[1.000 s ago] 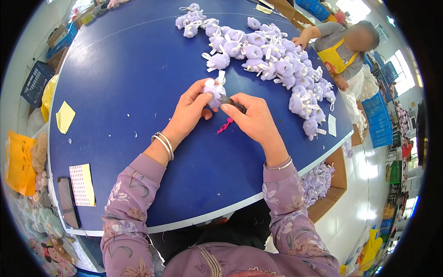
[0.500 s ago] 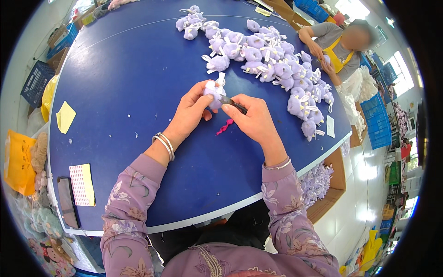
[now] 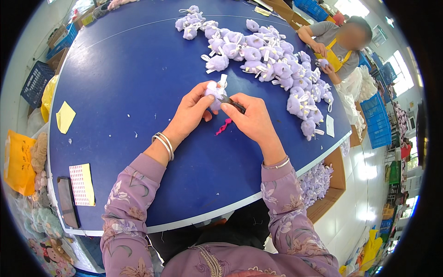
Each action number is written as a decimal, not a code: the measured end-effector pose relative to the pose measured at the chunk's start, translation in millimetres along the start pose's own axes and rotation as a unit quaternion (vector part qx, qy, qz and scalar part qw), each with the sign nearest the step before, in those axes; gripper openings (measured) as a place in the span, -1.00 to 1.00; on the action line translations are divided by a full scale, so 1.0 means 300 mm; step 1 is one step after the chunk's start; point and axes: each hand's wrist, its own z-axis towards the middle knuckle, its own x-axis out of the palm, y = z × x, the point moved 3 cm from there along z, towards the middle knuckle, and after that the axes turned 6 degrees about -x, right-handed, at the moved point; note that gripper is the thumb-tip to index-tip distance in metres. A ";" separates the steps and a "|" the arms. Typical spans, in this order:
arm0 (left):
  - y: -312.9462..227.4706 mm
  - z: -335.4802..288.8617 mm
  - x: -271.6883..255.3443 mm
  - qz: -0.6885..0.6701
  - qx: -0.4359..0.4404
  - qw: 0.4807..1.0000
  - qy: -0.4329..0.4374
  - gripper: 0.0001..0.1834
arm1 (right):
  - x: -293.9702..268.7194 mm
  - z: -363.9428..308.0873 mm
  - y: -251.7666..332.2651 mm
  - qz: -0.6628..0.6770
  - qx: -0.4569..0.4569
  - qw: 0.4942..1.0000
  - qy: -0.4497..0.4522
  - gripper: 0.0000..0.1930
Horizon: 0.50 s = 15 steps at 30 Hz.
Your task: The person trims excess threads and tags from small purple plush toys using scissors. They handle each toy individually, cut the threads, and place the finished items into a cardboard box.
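While the purple toy [image 3: 214,94] sits pinched in our left hand [image 3: 191,113] above the blue table [image 3: 124,83], our right hand [image 3: 251,121] grips a dark tool [image 3: 233,104] touching its right side; a pink scrap [image 3: 223,126] lies just below.

Little has moved at the counter [image 3: 138,83]. The co-worker [image 3: 334,39] at its far edge, hunched over a second ago, now sits more upright, 1 hand [image 3: 323,63] holding a small purple toy by the toy pile [image 3: 272,60].
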 end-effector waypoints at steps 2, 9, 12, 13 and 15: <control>-0.004 -0.001 0.006 0.003 -0.001 1.000 0.004 -0.63 | -0.003 -0.002 0.001 0.000 0.002 1.000 0.002 -0.72; -0.001 -0.002 0.002 -0.001 -0.002 1.000 0.002 -0.65 | -0.011 -0.002 0.001 -0.012 0.000 1.000 0.012 -0.71; -0.002 -0.004 0.002 0.002 0.000 1.000 0.005 -0.65 | -0.007 -0.001 -0.001 -0.013 -0.002 1.000 0.015 -0.71; -0.004 -0.005 0.004 0.002 0.000 1.000 0.008 -0.64 | -0.007 -0.001 0.000 -0.014 -0.005 1.000 0.015 -0.71; -0.004 -0.005 0.005 0.007 0.001 1.000 0.017 -0.64 | -0.006 -0.001 0.000 -0.016 -0.010 1.000 0.015 -0.72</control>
